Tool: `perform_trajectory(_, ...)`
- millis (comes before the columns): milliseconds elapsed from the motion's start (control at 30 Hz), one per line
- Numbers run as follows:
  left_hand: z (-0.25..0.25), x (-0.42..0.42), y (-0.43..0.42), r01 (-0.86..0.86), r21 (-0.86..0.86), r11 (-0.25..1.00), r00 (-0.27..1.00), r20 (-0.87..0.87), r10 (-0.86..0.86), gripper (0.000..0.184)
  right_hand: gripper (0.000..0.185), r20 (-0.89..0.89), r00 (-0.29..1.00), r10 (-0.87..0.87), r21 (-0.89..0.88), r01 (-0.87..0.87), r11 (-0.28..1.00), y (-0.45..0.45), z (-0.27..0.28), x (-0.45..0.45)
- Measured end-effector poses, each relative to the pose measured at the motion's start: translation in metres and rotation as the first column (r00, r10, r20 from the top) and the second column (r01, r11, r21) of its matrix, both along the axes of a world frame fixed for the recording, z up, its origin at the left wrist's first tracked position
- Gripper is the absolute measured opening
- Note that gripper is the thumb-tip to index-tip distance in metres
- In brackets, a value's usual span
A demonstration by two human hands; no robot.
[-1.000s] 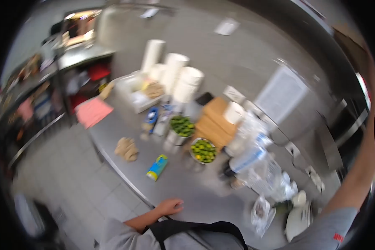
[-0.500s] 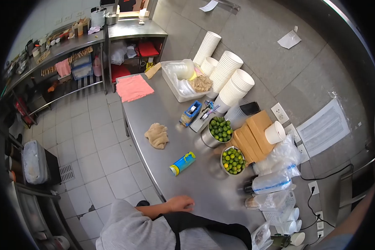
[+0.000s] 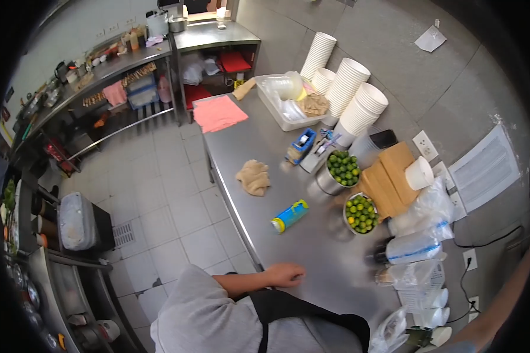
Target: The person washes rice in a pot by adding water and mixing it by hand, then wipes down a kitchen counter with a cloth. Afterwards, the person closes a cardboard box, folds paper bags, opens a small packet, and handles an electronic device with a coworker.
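My left hand (image 3: 285,275) rests on the steel table (image 3: 321,256) near its edge, loosely bent, and I see nothing in it. Beyond it, a blue and yellow-green can-like cylinder (image 3: 290,216) lies on its side, apart from the hand. A crumpled tan cloth (image 3: 253,177) sits farther along the table. Two metal containers of limes stand to the right, one with dark green limes (image 3: 343,167) and one with lighter limes (image 3: 361,213). Only my right forearm (image 3: 503,300) shows at the right edge; that hand is out of view.
Stacked white cups (image 3: 364,112), a plastic bin (image 3: 282,120), tape dispensers (image 3: 301,146) and cardboard boxes (image 3: 391,179) line the wall. Bagged cups (image 3: 415,250) stand nearer. A pink cloth (image 3: 219,113) covers the far corner. A lined trash bin (image 3: 79,223) stands on the tiled floor.
The view has turned, so the table and its objects appear farther right and slightly higher. My left hand stays on the table, and the objects keep their places.
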State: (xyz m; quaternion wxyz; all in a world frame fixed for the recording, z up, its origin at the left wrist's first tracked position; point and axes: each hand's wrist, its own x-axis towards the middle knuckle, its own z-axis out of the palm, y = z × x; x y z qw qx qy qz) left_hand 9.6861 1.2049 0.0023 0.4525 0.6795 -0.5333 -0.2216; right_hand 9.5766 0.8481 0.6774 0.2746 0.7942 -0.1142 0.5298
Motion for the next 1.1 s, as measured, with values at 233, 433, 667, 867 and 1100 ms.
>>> perform_trajectory(233,-0.006,-0.003,0.001,-0.018,-0.1,0.995,0.999,-0.038,0.014,0.02,0.034,-0.321,0.899,0.3,0.105,-0.281,0.954,0.12,-0.243,0.04)
perform_trajectory(433,0.036,0.004,0.075,-0.119,-0.045,0.992,0.975,-0.192,0.109,0.021,0.024,-0.117,0.627,0.77,0.741,-0.462,0.488,0.215,-0.356,0.074)
perform_trajectory(667,-0.001,0.069,0.295,-0.731,0.089,0.677,0.626,-0.309,0.716,0.023,0.017,0.058,0.436,0.898,0.992,-0.128,-0.002,0.339,-0.472,0.198)
perform_trajectory(867,-0.009,0.14,0.479,-0.944,0.164,0.286,0.21,-0.371,0.904,0.019,0.014,0.15,0.305,0.94,0.989,-0.055,-0.14,0.478,-0.52,0.341)
perform_trajectory(1100,0.001,0.226,0.554,-0.976,0.2,0.091,-0.015,-0.473,0.881,0.02,0.012,0.264,0.541,0.798,0.961,-0.217,-0.171,0.477,-0.526,0.474)
